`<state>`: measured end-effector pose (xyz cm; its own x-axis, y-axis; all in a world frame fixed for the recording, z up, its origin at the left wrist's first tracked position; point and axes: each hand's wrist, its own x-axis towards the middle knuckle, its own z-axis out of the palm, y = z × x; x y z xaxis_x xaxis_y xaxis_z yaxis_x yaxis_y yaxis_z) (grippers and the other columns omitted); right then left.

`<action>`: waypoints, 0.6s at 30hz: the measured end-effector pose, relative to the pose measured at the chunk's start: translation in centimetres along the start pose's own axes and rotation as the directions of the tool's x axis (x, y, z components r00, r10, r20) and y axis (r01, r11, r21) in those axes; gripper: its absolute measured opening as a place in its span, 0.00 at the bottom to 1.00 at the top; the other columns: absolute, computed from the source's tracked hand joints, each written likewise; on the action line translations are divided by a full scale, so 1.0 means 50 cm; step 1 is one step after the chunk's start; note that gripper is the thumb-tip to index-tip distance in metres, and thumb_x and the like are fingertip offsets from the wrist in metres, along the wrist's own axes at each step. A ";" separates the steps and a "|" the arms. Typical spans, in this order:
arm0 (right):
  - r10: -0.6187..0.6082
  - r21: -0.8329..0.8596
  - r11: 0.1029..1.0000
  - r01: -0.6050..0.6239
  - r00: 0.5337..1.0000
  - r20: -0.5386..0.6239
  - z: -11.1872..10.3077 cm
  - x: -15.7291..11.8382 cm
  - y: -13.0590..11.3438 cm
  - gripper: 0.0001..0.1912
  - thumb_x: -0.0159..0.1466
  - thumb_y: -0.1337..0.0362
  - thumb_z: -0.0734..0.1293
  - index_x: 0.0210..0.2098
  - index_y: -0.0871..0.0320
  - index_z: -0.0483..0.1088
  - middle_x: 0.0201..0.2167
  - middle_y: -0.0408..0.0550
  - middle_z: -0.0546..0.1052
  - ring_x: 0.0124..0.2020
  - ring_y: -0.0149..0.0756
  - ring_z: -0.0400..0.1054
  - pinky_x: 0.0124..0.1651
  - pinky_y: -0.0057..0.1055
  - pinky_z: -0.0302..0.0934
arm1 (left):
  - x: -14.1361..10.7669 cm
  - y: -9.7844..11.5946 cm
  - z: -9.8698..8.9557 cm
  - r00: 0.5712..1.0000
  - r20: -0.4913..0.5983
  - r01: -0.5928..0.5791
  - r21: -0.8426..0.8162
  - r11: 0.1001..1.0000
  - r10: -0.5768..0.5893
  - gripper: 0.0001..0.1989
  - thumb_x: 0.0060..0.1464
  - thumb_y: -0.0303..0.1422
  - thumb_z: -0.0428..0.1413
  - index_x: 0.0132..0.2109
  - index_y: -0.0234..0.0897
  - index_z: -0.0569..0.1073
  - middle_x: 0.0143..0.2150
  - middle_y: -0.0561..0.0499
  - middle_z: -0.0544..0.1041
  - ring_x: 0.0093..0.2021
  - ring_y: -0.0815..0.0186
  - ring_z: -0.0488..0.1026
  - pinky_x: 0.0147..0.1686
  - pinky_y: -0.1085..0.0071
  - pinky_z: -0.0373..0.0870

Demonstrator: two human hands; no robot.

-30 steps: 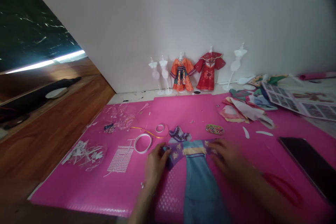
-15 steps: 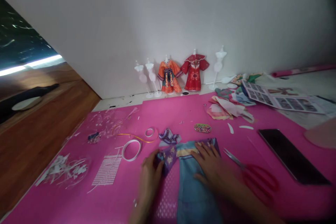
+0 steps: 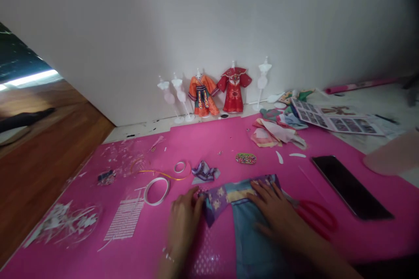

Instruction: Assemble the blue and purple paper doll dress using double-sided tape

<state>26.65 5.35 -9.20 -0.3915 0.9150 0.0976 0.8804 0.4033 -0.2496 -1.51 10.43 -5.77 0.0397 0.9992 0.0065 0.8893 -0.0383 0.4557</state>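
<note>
A small doll dress (image 3: 252, 231), with a purple star-patterned sleeve, a yellow band and a blue skirt, lies spread before me. My right hand (image 3: 278, 213) rests on its upper right part, palm down with fingers spread. At the left sleeve's end, my left hand (image 3: 185, 211) has thumb and index finger closed on the fabric edge, though blur softens the contact. Just beyond the dress is a crumpled purple-and-white fabric piece (image 3: 205, 171). Beside my right hand lie red-handled scissors (image 3: 316, 217), their blade tips hidden by dress and hand.
Dressed mini mannequins in orange (image 3: 203, 96) and red (image 3: 233, 91) stand by the wall among bare white ones. A tape roll (image 3: 156, 191), bead sheet (image 3: 124, 220) and scraps (image 3: 65, 222) lie left. A phone (image 3: 352, 187), fabric pieces (image 3: 275, 133) and printed sheet (image 3: 337, 117) lie right.
The dress has shifted right under both hands, away from the crumpled piece, and now covers the scissors' tips. The whole view has turned slightly to the right.
</note>
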 end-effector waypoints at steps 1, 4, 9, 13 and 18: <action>-0.006 -0.002 1.000 0.006 1.000 -0.013 0.005 0.000 0.003 0.35 0.56 0.62 0.71 0.62 0.51 0.63 0.66 0.57 0.62 0.66 0.59 0.54 0.63 0.64 0.48 | 0.008 0.004 -0.007 1.000 -0.008 -0.010 0.028 1.000 0.010 0.20 0.61 0.39 0.48 0.52 0.33 0.75 0.35 0.41 0.80 0.38 0.52 0.76 0.41 0.59 0.67; -0.031 -0.016 0.999 0.030 0.998 -0.052 0.021 -0.002 0.010 0.35 0.55 0.62 0.71 0.62 0.51 0.63 0.66 0.57 0.63 0.65 0.60 0.55 0.62 0.65 0.49 | 0.034 0.024 -0.019 0.998 0.004 -0.059 0.108 0.992 0.059 0.15 0.60 0.36 0.50 0.47 0.35 0.77 0.37 0.42 0.81 0.42 0.52 0.75 0.44 0.60 0.65; -0.036 -0.028 0.999 0.035 0.998 -0.050 0.033 -0.004 0.015 0.34 0.55 0.62 0.71 0.61 0.53 0.65 0.65 0.59 0.64 0.64 0.60 0.57 0.62 0.65 0.49 | 0.092 0.056 -0.002 0.991 0.067 -0.130 0.202 0.971 0.119 0.12 0.54 0.28 0.56 0.46 0.39 0.76 0.42 0.44 0.81 0.47 0.55 0.75 0.49 0.62 0.62; 0.001 -0.020 1.000 -0.002 1.000 -0.019 0.020 0.005 0.004 0.34 0.55 0.61 0.71 0.61 0.54 0.65 0.65 0.59 0.64 0.65 0.61 0.56 0.63 0.66 0.47 | 0.146 0.068 0.009 0.985 0.103 -0.159 0.239 0.958 0.137 0.04 0.56 0.28 0.56 0.36 0.36 0.76 0.36 0.47 0.81 0.42 0.58 0.76 0.48 0.59 0.64; 0.015 0.073 0.997 -0.013 1.000 -0.017 -0.024 0.011 -0.012 0.32 0.58 0.60 0.69 0.62 0.52 0.64 0.66 0.55 0.63 0.66 0.56 0.55 0.63 0.60 0.51 | 0.152 0.065 -0.010 0.982 0.033 -0.187 0.211 0.959 0.185 0.11 0.58 0.30 0.52 0.46 0.36 0.75 0.41 0.43 0.81 0.43 0.55 0.76 0.47 0.60 0.64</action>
<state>26.26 5.61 -7.83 -0.3737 0.9209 0.1107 0.8638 0.3890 -0.3203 1.45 17.90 -3.81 0.2182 0.9740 0.0609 0.9419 -0.2266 0.2478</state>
